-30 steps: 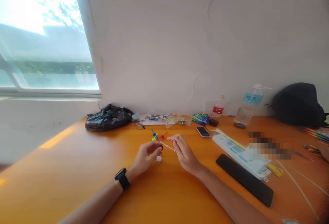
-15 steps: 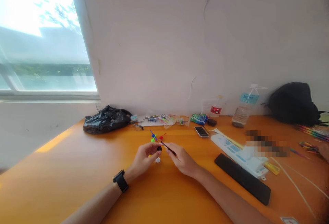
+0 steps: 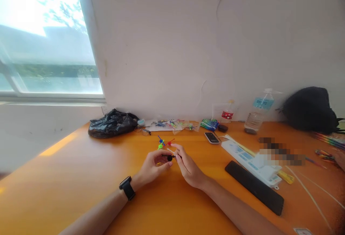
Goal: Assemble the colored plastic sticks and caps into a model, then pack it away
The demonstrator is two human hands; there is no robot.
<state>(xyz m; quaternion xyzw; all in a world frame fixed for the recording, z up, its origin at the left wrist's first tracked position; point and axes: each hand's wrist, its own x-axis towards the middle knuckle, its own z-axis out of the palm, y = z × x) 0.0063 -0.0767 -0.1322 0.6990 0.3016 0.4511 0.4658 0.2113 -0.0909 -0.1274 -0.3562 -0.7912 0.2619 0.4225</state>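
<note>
My left hand [image 3: 153, 163], with a black watch on its wrist, grips a small black round piece [image 3: 169, 158] with a thin black stick between thumb and fingers. My right hand [image 3: 188, 165] pinches the right end of that stick close beside the piece. A thin white stick [image 3: 170, 150] shows at the right fingertips; whether it is held is unclear. Just beyond the hands lie small plastic pieces with sticks: a blue one [image 3: 160, 141], a green one [image 3: 160, 146] and a red one [image 3: 169, 143]. Something yellow is partly hidden beneath the left fingers.
Along the wall are a black plastic bag [image 3: 113, 123], glasses [image 3: 145, 131], bags of small coloured parts [image 3: 172, 124] and bottles [image 3: 254, 118]. To the right are a power strip [image 3: 250, 161], a black phone-like slab [image 3: 254, 187], a small device [image 3: 211, 138] and another person's hand [image 3: 340, 157].
The black stick has swung from slanting to nearly level, in line with the round piece. My right index finger has stretched forward. The white round piece below the hands is no longer visible.
</note>
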